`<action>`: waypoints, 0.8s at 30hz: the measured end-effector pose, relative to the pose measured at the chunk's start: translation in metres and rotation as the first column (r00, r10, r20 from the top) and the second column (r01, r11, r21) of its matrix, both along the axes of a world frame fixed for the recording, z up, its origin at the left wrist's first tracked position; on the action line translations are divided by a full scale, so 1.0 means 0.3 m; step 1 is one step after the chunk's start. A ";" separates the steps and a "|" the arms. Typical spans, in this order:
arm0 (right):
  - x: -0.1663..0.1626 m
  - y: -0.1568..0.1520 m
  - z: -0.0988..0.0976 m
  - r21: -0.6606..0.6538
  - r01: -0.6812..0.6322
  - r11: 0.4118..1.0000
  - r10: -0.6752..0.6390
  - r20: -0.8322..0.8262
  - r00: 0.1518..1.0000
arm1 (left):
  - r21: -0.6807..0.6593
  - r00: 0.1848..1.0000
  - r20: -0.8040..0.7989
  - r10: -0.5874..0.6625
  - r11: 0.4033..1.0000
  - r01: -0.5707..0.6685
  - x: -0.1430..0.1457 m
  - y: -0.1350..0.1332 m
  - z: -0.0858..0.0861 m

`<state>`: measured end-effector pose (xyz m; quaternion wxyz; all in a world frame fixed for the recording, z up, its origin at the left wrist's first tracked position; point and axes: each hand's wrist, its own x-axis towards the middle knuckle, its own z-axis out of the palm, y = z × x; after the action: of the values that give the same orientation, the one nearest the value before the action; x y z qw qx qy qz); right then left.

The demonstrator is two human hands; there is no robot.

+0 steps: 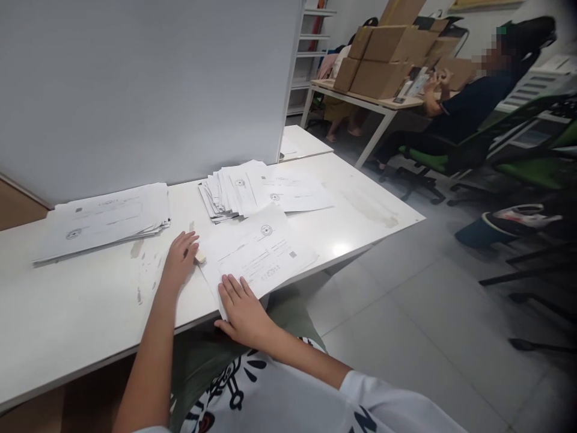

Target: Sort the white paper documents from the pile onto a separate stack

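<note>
My left hand (179, 260) rests on the white table, its fingers curled round a small pale block (200, 258) with a dark end. The block touches the left edge of a printed sheet (252, 255) bearing a round stamp mark and a square code. Flat on that sheet's near edge lies my right hand (241, 310), fingers stretched out and thumb apart. Beyond the sheet is an uneven, fanned pile of papers (232, 189), with another printed sheet (297, 191) spreading to its right. A neater stack of papers (106, 216) lies at the left.
A grey partition (148, 84) rises behind the white table (99, 307). At the upper right, a person (478, 102) sits at another desk holding cardboard boxes (383, 57). Green-seated chairs (424, 159) and a blue bin (480, 231) stand on the tiled floor.
</note>
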<state>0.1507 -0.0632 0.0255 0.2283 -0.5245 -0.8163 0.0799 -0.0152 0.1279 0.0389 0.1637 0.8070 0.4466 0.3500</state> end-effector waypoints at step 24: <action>0.665 0.256 0.024 -0.343 0.298 0.891 -0.437 -0.470 0.767 | -0.053 0.835 -0.531 -0.147 0.989 0.140 -0.018 -0.456 -0.037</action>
<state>0.3502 0.0136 0.0326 0.3903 -0.6560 -0.5832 0.2778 -0.0207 -0.0089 0.0279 0.0637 0.9026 0.4148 0.0962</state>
